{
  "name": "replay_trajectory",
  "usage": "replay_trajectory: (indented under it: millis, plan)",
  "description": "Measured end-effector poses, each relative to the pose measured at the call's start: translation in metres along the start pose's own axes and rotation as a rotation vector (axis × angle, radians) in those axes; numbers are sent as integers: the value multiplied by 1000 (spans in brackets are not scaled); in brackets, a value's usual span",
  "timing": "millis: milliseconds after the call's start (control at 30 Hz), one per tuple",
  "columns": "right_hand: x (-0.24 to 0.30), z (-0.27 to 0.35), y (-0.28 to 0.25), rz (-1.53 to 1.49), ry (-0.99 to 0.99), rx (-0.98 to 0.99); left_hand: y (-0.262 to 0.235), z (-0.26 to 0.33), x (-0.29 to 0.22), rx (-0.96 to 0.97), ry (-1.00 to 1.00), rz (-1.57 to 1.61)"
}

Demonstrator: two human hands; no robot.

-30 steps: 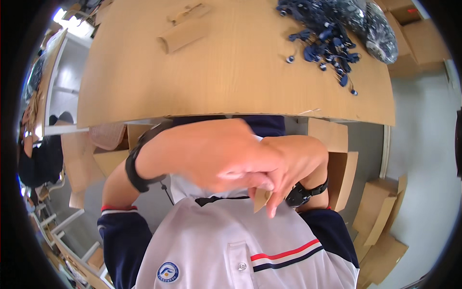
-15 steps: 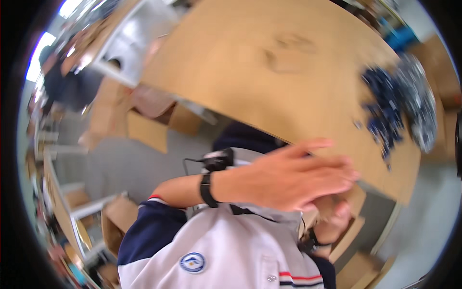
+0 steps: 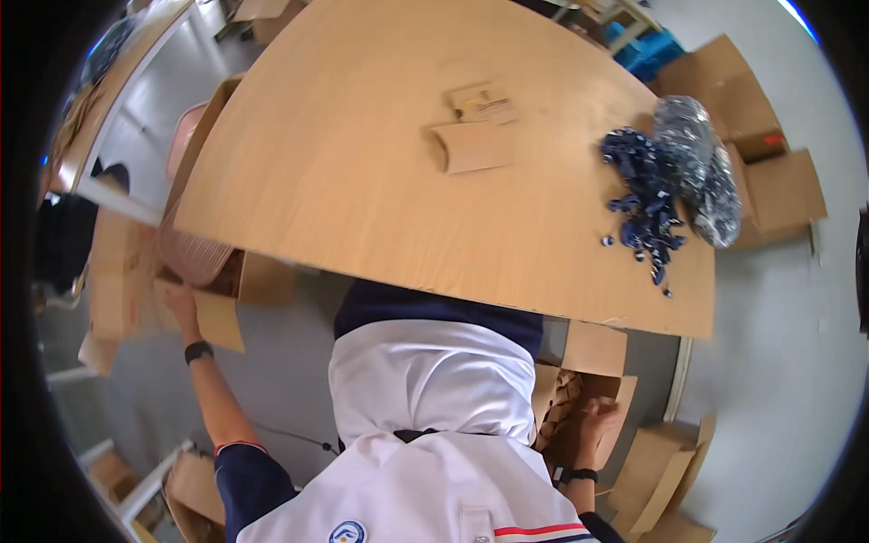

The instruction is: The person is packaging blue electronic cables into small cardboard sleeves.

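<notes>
My left hand (image 3: 180, 309) reaches out to the left, to the edge of an open cardboard box (image 3: 220, 319) beside the table. Its fingers look bent over the box's edge, and the tips are partly hidden. A pink ribbed plastic tray or basket (image 3: 195, 253) stands inside that box. My right hand (image 3: 599, 418) is low on the right, over another open carton (image 3: 623, 389) of folded brown card pieces (image 3: 566, 391). Its fingers are curled, and I cannot see anything in them. Ahead of me, a brown card pillow box (image 3: 475, 147) lies on the table (image 3: 362, 163).
Near the pillow box lies a flat card piece (image 3: 482, 101). A heap of small dark blue packets (image 3: 644, 195) sits at the table's right, against shiny clear plastic bags (image 3: 699, 167). More cartons (image 3: 724, 95) stand beyond the right edge, and another (image 3: 656, 475) is low right.
My hands, close together in front of me before, have parted. The left has gone to the box on the left, and the right down to the carton on the right. The view has turned.
</notes>
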State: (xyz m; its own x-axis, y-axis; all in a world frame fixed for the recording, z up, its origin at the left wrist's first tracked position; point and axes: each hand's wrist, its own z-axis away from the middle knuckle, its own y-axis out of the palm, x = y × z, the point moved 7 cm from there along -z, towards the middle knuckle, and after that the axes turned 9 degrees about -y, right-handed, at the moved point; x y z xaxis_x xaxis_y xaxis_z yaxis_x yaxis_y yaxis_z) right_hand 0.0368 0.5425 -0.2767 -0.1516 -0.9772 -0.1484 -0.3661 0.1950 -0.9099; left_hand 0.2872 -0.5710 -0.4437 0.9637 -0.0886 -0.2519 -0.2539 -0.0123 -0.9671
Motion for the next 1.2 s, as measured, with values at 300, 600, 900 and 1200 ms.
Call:
replay_trajectory:
  millis: [300,600,900,1200]
  plan:
    - [38,-59,-8,-471,108,249,63,19,38,218,-184,383]
    - [78,-109,-24,-567,-146,187,-14,61,-83,145,-449,33]
    - [121,-112,-30,-489,-348,333,18,23,-65,146,-655,190]
    - [147,-116,-17,-483,-341,455,11,4,-50,-54,-494,640]
